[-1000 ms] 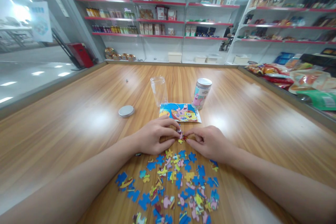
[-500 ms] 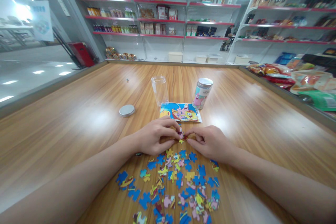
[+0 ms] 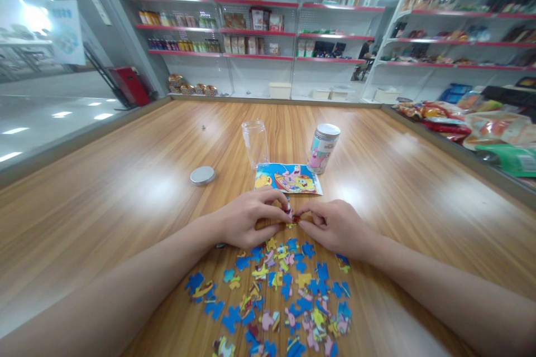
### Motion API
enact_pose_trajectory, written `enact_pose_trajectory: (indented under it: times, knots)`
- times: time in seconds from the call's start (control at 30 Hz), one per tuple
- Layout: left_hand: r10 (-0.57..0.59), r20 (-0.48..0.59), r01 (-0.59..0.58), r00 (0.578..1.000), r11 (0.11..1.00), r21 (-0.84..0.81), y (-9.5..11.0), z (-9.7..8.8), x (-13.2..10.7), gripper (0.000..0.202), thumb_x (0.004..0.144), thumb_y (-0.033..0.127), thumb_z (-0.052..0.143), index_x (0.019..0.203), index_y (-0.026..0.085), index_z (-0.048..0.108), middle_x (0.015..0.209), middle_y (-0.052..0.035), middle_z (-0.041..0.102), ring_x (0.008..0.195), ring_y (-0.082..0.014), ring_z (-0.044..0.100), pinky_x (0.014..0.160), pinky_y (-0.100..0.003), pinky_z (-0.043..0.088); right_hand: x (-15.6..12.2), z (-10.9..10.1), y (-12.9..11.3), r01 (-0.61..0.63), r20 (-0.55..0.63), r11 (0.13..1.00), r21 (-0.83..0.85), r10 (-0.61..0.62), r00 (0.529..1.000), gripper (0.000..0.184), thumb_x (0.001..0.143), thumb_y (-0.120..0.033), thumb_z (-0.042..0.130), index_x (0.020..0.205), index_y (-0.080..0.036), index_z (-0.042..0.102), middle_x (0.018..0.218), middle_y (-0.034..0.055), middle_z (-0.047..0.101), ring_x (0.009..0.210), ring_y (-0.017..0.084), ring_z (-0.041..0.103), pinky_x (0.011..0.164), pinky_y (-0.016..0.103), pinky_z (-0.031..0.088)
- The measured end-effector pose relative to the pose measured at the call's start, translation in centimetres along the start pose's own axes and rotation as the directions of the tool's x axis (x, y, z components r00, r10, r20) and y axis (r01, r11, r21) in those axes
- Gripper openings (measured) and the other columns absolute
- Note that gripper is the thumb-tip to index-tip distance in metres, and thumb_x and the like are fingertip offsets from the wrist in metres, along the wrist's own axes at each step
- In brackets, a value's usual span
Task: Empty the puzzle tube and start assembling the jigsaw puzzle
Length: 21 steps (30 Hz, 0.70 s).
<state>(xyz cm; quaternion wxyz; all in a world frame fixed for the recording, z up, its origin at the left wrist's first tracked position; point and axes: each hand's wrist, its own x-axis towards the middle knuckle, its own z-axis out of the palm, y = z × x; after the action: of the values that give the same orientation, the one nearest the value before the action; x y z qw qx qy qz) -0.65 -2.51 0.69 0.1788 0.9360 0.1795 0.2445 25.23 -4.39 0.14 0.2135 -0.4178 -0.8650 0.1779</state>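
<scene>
A few small jigsaw puzzle pieces (image 3: 290, 215), pink, yellow and dark red, lie together on the wooden table between my hands. My left hand (image 3: 250, 216) presses its bent fingertips on their left side, the thumb stretched below. From the right, my right hand (image 3: 335, 226) pinches at their edge with thumb and index finger, the other fingers curled in. My fingertips partly hide these pieces. Just beyond lies a picture card (image 3: 288, 179) with cartoon figures in a boat. Several loose puzzle pieces (image 3: 287, 285), mostly blue, yellow and pink, are spread between my forearms.
Behind the card stand a clear open jar (image 3: 255, 145) and a printed can with a silver lid (image 3: 324, 149). A round metal lid (image 3: 202, 175) lies to the left. Packaged goods (image 3: 444, 120) border the table at right, and stocked shelves (image 3: 255, 32) rise behind it.
My left fingertips have shifted slightly to the right over the small pieces, covering more of them. My right hand and the things around have stayed nearly still.
</scene>
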Motion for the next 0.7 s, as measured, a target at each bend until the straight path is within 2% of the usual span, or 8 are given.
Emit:
enact_pose_trajectory:
  times: [0.7]
  knots:
    - [0.003, -0.006, -0.003, 1.0, 1.0, 0.003, 0.21, -0.04, -0.03, 0.032, 0.087, 0.014, 0.061, 0.117, 0.019, 0.072, 0.116, -0.0128, 0.063, 0.107, -0.0238, 0.062, 0.097, -0.042, 0.055, -0.07, -0.09, -0.25, -0.013, 0.003, 1.0, 0.005, 0.013, 1.0, 0.016, 0.091, -0.03, 0.062, 0.101, -0.023, 0.072, 0.055, -0.0073, 0.048, 0.051, 0.009, 0.042, 0.056, 0.024, 0.029]
